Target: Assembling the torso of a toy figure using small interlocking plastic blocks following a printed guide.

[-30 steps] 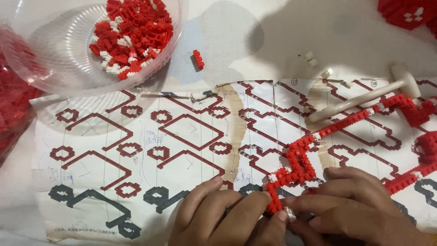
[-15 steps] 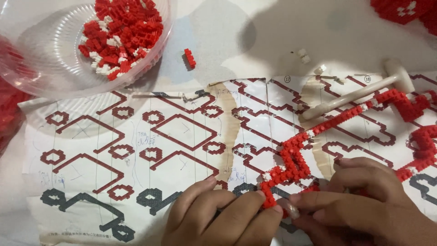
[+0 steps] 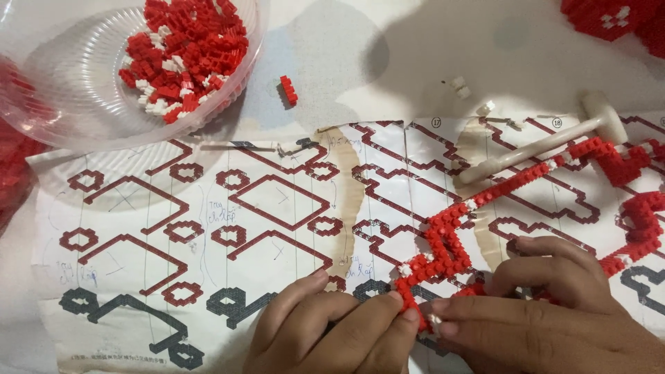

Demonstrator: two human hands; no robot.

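A long red-and-white strip of small building bricks (image 3: 450,235) lies across a printed pattern sheet (image 3: 208,228), running from the lower middle up to the right. My left hand (image 3: 332,332) and my right hand (image 3: 547,318) meet at the strip's lower end, fingertips pinching it from both sides. A small white brick shows between the fingertips. A clear plastic bowl (image 3: 69,76) at the top left holds several loose red and white bricks (image 3: 183,52).
A lone red brick piece (image 3: 287,90) lies above the sheet. A white plastic tool with a round head (image 3: 547,142) rests beside the strip. More red brick assemblies sit at the top right (image 3: 616,21) and right edge (image 3: 644,215). Small white bricks (image 3: 458,86) lie near the tool.
The view has shifted slightly, so the bowl and sheet sit a little lower-left. Both hands stay pinched on the strip's lower end, with the fingertips pressed closer together.
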